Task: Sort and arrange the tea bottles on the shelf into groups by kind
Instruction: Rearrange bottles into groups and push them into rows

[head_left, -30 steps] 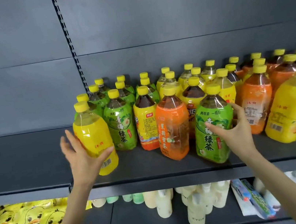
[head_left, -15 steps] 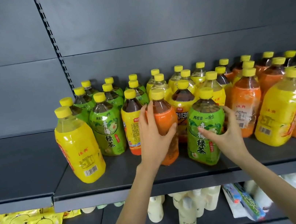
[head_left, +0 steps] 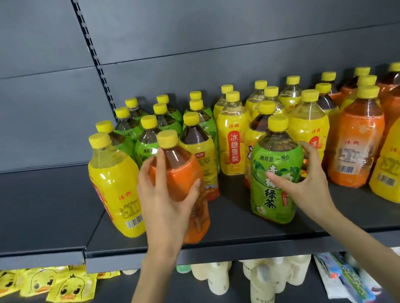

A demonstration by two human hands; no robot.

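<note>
Hands on two front-row bottles, sorting looks about half done.

Left hand (head_left: 165, 203) wraps the orange bottle (head_left: 178, 178) at the shelf (head_left: 231, 229) front edge, thumb on the label, fingers curled behind. Can't tell if its base is lifted. Right hand (head_left: 304, 182) grips the green bottle (head_left: 266, 206) just right of it, thumb across the label, upright on the shelf. Done, by my read: green ones (head_left: 126, 131) clustered back left, yellow ones (head_left: 232, 146) in the middle, orange ones (head_left: 356, 146) to the right. Left to do: the front row is mixed, with a yellow bottle (head_left: 116, 187) far left and both held bottles off their groups. Bottles are clear plastic with rounded shoulders, glossy wrinkled shrink labels and ribbed yellow caps. Shelf is dark matte metal. Duck packets (head_left: 69, 290) and white bottles (head_left: 260, 287) sit below.
</note>
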